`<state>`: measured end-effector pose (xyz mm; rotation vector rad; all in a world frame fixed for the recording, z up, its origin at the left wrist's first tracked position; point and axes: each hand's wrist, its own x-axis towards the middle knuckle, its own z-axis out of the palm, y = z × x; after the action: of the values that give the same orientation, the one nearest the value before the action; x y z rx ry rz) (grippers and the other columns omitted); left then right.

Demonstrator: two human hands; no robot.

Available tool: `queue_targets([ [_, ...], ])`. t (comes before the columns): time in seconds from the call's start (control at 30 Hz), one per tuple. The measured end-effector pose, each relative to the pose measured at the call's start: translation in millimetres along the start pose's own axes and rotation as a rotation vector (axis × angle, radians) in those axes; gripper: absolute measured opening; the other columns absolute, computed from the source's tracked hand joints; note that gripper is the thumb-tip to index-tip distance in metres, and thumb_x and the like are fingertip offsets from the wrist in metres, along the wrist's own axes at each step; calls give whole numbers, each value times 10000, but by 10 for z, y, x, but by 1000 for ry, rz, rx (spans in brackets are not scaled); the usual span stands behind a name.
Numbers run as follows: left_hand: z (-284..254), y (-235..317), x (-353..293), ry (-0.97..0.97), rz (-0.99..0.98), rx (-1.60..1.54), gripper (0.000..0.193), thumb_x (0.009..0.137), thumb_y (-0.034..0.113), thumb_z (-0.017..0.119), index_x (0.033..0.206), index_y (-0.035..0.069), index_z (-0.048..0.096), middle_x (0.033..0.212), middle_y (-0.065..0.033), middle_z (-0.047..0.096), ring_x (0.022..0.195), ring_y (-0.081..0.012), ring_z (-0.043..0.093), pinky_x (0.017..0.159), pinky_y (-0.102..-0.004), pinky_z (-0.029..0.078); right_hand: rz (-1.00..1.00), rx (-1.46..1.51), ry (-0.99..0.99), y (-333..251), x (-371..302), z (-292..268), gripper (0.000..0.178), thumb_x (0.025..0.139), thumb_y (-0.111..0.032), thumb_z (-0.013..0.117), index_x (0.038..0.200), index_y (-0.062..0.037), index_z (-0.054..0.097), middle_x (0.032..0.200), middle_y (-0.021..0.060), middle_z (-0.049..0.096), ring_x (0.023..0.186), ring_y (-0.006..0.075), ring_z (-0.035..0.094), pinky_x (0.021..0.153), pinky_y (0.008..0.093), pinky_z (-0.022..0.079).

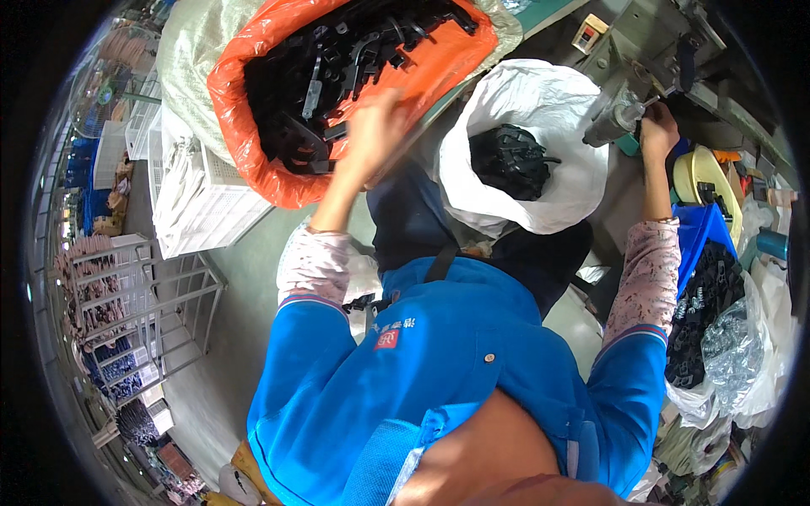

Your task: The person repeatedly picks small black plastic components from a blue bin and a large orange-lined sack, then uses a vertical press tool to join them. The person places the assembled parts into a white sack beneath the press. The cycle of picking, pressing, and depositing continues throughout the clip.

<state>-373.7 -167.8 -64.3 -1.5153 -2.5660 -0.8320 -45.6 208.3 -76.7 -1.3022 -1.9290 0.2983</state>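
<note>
My left hand (375, 133), smeared by motion, is over the near right side of an orange-lined sack (221, 93). Black plastic parts (337, 63) are heaped inside that sack, and whether the hand holds one cannot be seen. At the right, my right hand (659, 135) is closed beside the metal head of a machine (614, 118). Its fingertips are against the machine's end, and what they grip is too small to make out. Between my hands, a white woven sack (582, 181) stands open with more black parts (510, 160) in it.
White plastic crates (228, 198) stand on the floor at the left, near a metal rack (181, 312). On the right are a yellow basin (702, 169), a blue bin (696, 228) and black parts beside clear plastic bags (734, 350). A switch box (590, 33) sits at the upper right.
</note>
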Motion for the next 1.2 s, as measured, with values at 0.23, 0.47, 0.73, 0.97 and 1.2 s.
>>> queue_targets([
  [0.23,-380,-754,-152,-186,-147,351,369,821,134,603,1184,100,548,1076,-126,635,979,-310,614,789,-422,496,30,-9,62,-252,-41,-59,226,816,-211,664,994,-74,694,893,105,700,811,198,666,749,299,502],
  [0.47,-476,-355,51,36,-113,-945,350,882,-56,520,1229,-13,498,1175,-130,587,999,-217,636,804,-273,542,132,1185,-59,-1202,-510,-884,185,825,-40,675,995,31,675,871,90,677,680,114,614,593,211,504],
  [0.73,-168,729,86,-157,-187,-1389,146,903,76,571,981,-47,566,1247,-199,521,871,-340,669,685,-378,587,46,769,-81,-1534,-545,-915,181,831,-109,686,985,-15,705,859,50,689,638,75,587,617,203,489],
  [0.97,9,1725,47,-434,182,-1275,850,838,-87,560,1488,176,80,1524,-149,140,1088,-285,579,768,-322,557,128,923,-284,-1332,-767,-921,269,849,-67,654,1107,8,637,861,51,668,694,76,593,620,223,516],
  [1.2,368,1645,28,-695,-198,-1767,486,836,-14,612,1278,-40,413,1128,-154,570,944,-217,609,862,-333,503,-48,-99,-107,-503,-1111,-2284,196,836,-155,648,990,-36,672,789,93,677,670,150,625,638,271,489],
])
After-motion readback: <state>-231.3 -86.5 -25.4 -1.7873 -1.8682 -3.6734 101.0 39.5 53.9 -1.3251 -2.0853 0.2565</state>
